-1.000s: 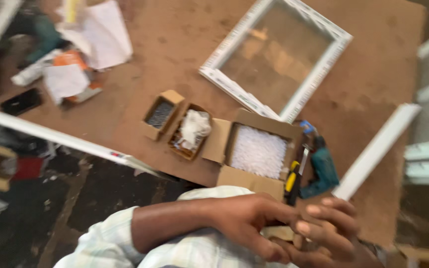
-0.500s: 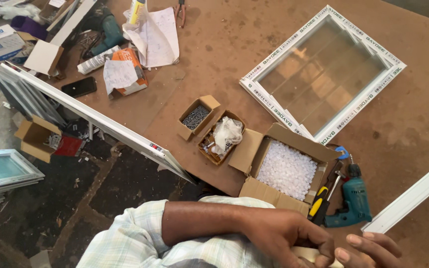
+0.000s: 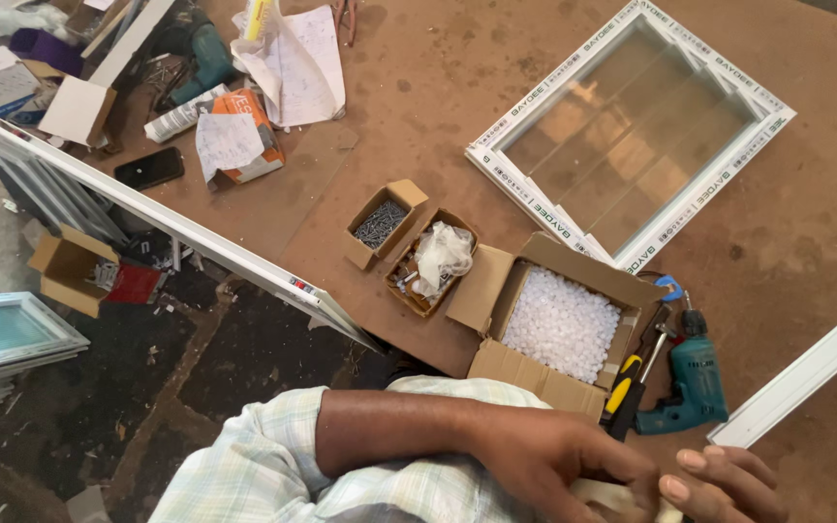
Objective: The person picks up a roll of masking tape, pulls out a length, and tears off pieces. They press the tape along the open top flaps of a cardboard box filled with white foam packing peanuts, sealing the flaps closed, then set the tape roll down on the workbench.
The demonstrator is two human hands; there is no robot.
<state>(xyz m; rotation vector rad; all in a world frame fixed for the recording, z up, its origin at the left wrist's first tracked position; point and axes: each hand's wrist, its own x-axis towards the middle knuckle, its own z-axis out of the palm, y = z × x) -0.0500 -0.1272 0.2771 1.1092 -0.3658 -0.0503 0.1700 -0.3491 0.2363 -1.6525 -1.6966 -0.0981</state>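
**Workbench layout with both hands at the lower edge**

The brown work table (image 3: 457,87) filled most of the view. The largest item on it was a white glazed window frame (image 3: 629,136), lying flat at the upper right. A long white profile strip (image 3: 176,228) ran diagonally along the table's left edge, and a second white strip (image 3: 806,373) lay at the right edge.

An open cardboard box of white pellets (image 3: 561,324) stood near the table's lower edge. Just beside it to the left stood a small box holding a clear plastic bag (image 3: 435,260), and next to that a small box of dark screws (image 3: 381,224). A teal power drill (image 3: 690,383) lay to the right of the pellet box, with a yellow-handled screwdriver (image 3: 625,383) between them.

At the bottom of the view, the left hand (image 3: 564,460) and the right hand (image 3: 728,479) met over a small pale object (image 3: 612,496). It was largely hidden; the left fingers curled over it, the right fingers touched beside it. Whether either hand clamped it could not be determined.
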